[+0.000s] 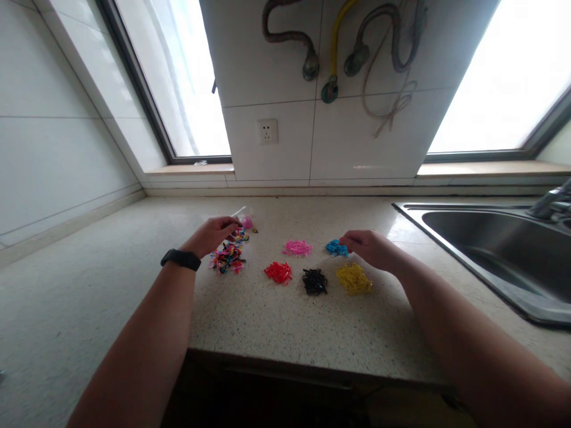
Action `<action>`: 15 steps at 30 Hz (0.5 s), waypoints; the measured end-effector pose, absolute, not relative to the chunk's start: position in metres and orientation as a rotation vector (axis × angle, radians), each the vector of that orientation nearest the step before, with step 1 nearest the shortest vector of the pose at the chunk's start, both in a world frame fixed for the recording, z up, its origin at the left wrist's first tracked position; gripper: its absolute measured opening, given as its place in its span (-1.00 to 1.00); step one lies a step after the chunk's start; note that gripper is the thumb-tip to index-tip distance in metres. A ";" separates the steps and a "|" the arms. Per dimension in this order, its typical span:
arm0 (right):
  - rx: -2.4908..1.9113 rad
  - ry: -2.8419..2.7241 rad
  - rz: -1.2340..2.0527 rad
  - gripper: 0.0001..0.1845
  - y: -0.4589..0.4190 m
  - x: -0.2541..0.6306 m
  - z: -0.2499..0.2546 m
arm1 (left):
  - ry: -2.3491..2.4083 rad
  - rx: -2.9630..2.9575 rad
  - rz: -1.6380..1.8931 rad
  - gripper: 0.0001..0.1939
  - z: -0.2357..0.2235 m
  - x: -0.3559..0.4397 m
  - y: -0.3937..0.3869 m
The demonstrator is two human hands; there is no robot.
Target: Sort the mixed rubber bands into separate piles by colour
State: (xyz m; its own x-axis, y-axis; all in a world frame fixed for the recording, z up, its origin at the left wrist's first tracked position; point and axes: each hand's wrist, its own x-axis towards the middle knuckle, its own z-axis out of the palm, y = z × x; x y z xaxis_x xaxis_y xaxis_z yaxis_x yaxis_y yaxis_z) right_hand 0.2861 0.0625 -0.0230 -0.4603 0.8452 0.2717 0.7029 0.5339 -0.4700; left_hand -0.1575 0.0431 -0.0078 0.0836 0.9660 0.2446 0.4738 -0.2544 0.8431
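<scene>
My left hand [219, 230], with a black band on its wrist, reaches over a mixed-colour pile of small rubber bands [227, 258]. Its fingers are pinched together; what lies between them is too small to make out. At the blue rubber bands [335, 248] is my right hand [359, 244], fingertips closed and touching the pile's right side. Separate heaps of pink bands [297, 248], red bands [278, 273], black bands [314, 281] and yellow bands [354, 279] lie between and in front of the hands.
A clear plastic bag [245, 220] with something pink lies behind the mixed pile. The speckled countertop [263, 327] ends at a front edge near me. On the right is a steel sink [491, 255] with a faucet [553, 199]; a tiled wall stands behind.
</scene>
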 end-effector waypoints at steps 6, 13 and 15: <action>-1.243 -2.296 0.399 -0.63 0.059 0.282 -0.019 | 1.386 1.815 1.129 -0.70 -0.011 -0.147 0.045; -1.132 -2.229 0.485 -0.65 0.046 0.270 -0.010 | 1.198 1.667 1.268 -0.75 -0.001 -0.088 0.028; -1.084 -2.187 0.535 -0.66 0.043 0.266 -0.010 | 1.140 1.625 1.288 -0.78 0.001 -0.068 0.023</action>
